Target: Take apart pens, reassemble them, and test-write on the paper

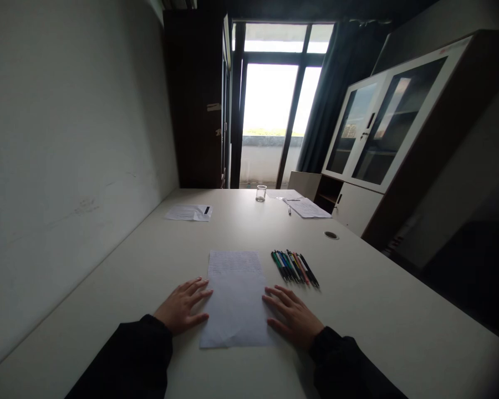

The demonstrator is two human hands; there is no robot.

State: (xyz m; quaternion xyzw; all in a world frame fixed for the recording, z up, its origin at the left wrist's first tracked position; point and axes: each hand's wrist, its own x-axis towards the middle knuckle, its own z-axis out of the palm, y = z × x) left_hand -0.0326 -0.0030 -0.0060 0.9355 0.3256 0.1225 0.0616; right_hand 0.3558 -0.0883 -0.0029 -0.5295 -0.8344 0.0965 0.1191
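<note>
A white sheet of paper (235, 310) lies flat on the table in front of me, with lines of writing across its upper part. My left hand (185, 306) rests palm down at the sheet's left edge, fingers spread and fingertips touching it. On the opposite edge lies my right hand (291, 316), also flat with its fingers apart. Neither hand holds anything. Just beyond my right hand, a row of several pens (294, 269) in green, blue, black and pink lies side by side.
Farther off on the white table (241, 227) stand a clear glass (261, 193) and, to its right, a stack of papers (307, 208) with a single pen (289, 210). Another paper (188, 213) lies at the left. A round cable hole (331, 235) is near the right edge.
</note>
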